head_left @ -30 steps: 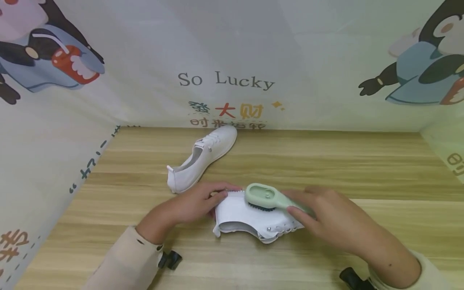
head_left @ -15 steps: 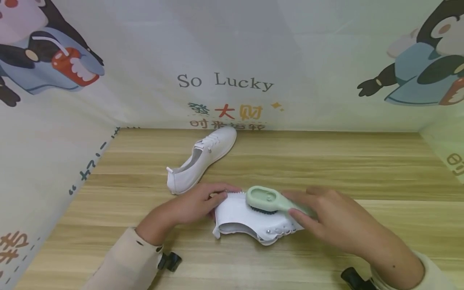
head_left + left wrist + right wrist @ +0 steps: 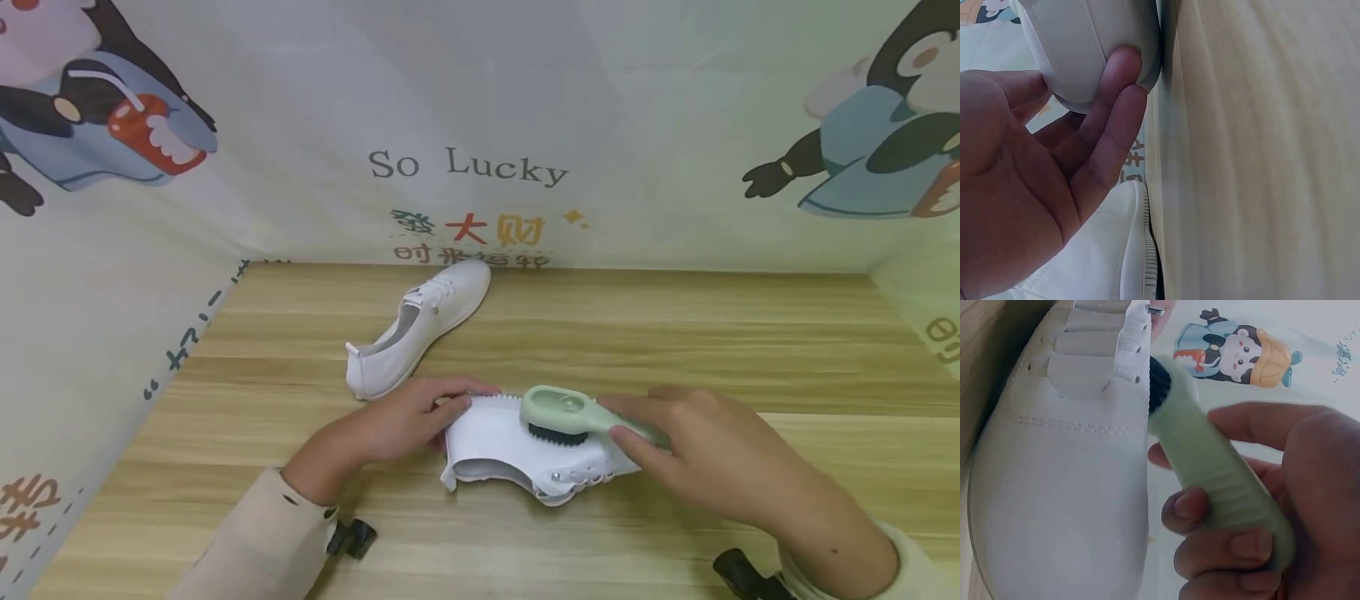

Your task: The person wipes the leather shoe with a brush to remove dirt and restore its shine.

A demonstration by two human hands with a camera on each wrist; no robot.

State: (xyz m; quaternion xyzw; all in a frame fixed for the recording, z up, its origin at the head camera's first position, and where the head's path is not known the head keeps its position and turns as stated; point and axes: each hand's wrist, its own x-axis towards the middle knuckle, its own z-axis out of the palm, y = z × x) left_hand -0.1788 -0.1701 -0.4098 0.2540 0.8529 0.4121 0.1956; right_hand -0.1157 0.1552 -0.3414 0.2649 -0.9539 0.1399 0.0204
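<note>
The right hand wraps its fingers round the green brush, whose bristles rest atop the near shoe; the shoe's long axis runs left-right, and the left hand pinches its heel.

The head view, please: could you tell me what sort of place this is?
Probably a staged tabletop booth, not a home: a wooden table walled by cartoon backdrop sheets, with two white shoes and a green brush.
</note>
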